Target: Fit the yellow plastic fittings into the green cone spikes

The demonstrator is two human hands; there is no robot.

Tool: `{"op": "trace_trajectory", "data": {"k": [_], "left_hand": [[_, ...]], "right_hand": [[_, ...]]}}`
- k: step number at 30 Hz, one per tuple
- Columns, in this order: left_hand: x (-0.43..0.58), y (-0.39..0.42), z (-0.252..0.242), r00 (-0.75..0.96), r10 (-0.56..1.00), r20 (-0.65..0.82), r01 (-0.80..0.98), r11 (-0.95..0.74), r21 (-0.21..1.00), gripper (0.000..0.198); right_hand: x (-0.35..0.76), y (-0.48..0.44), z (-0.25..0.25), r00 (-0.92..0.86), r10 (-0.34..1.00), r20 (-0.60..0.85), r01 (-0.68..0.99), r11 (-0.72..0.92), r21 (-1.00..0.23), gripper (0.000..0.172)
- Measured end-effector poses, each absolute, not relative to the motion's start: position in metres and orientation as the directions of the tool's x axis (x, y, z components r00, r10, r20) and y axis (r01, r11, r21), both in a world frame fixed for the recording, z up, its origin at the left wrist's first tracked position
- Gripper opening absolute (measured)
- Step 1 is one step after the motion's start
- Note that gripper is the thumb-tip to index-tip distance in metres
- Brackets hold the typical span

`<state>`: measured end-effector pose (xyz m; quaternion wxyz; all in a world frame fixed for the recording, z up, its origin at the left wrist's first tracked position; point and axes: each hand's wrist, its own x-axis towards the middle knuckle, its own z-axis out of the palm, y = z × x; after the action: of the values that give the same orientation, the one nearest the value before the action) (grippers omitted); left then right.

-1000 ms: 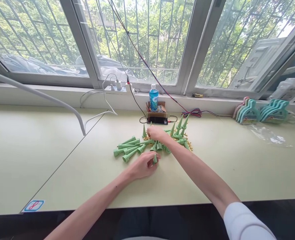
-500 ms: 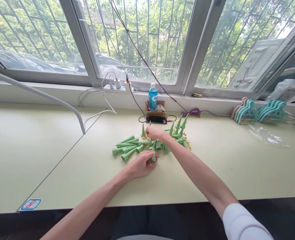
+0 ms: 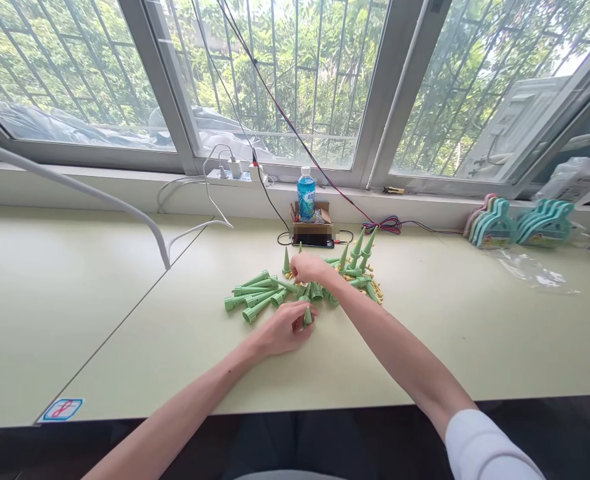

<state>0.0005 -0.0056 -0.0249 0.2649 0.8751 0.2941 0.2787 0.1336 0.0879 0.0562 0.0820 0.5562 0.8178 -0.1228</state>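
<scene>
My left hand rests on the table in front of the pile, its fingers curled round a green plastic cone spike whose tip points up. My right hand reaches over the middle of the pile with its fingers pinched downward. What sits between those fingertips is hidden. Several green cone spikes with wide ribbed ends lie to the left of the hands. Other green spikes stand upright on the right, and one standing spike is just left of my right hand. Small yellowish pieces are scattered among them.
Behind the pile, a phone leans at a cardboard box beside a blue bottle. Cables lie coiled nearby. Teal plastic hangers and a clear bag are at the right. A white bar crosses the left side.
A green spike lying just below my right hand has turned from nearly level to slanted. My right hand has shifted very slightly; my left hand holds still.
</scene>
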Motion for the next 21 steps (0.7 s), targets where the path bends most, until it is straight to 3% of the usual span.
{"op": "trace_trajectory", "data": {"k": [9,16,21], "left_hand": [[0.0003,-0.0063,-0.0242,0.673,0.667,0.32,0.365,-0.676,0.64,0.014],[-0.0005,-0.0055,-0.0267,0.671,0.666,0.326,0.367,-0.68,0.635,0.014],[-0.0003,-0.005,-0.0263,0.677,0.661,0.325,0.36,-0.682,0.637,0.014]], "right_hand": [[0.1361,0.088,0.0532,-0.35,0.908,-0.232,0.936,0.347,-0.055,0.028],[0.137,0.0846,0.0577,-0.363,0.877,-0.314,0.93,0.361,-0.068,0.018],[0.1376,0.0841,0.0532,-0.377,0.872,-0.312,0.923,0.381,-0.05,0.023]]}}
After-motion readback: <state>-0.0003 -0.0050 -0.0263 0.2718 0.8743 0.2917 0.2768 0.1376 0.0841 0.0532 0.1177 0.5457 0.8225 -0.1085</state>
